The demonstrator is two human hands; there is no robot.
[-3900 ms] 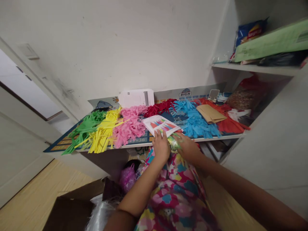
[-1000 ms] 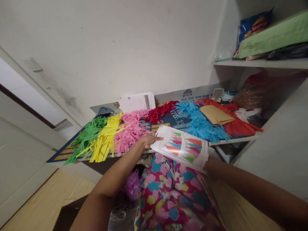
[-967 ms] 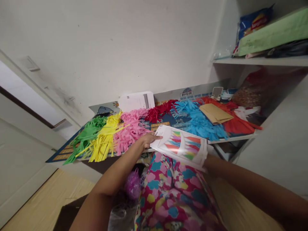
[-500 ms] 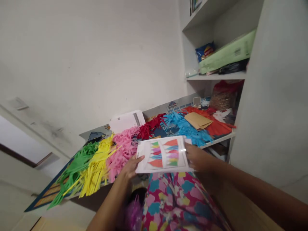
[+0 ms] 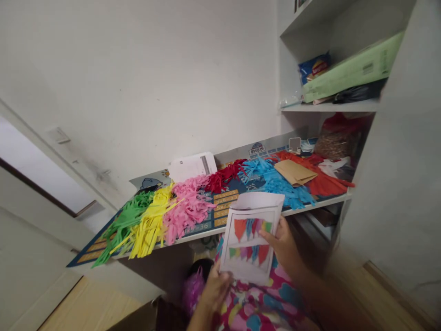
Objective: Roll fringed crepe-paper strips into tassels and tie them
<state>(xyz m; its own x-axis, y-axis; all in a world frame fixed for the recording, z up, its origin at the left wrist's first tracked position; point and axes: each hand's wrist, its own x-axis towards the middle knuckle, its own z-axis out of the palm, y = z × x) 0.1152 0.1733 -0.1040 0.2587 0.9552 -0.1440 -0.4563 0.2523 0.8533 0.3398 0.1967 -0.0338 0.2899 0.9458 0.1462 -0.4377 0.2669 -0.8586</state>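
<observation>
Between my two hands is a white printed packet [image 5: 253, 211], upright, with two rows of colourful tassel pictures on its face. My left hand [image 5: 218, 285] grips its lower left corner. My right hand [image 5: 284, 241] holds the right edge, thumb lying over the printed picture. Behind the packet, fringed tassels lie along the desk: green [image 5: 132, 214], yellow [image 5: 155, 216], pink [image 5: 189, 202], dark red [image 5: 225, 175], blue [image 5: 285, 188] and orange-red [image 5: 327, 181]. A folded brown paper piece [image 5: 295, 172] rests over the blue and orange-red ones.
A printed mat [image 5: 223, 198] covers the desk against the wall. A white sheet [image 5: 193, 166] leans at the back. On the right, shelves hold a blue snack bag [image 5: 314, 66] and a long green package [image 5: 354, 69]. A purple bag [image 5: 193, 289] sits below the desk.
The packet has turned from sideways to upright, so its picture rows now run across. My left hand has shifted to its lower corner and my right thumb has come onto its face.
</observation>
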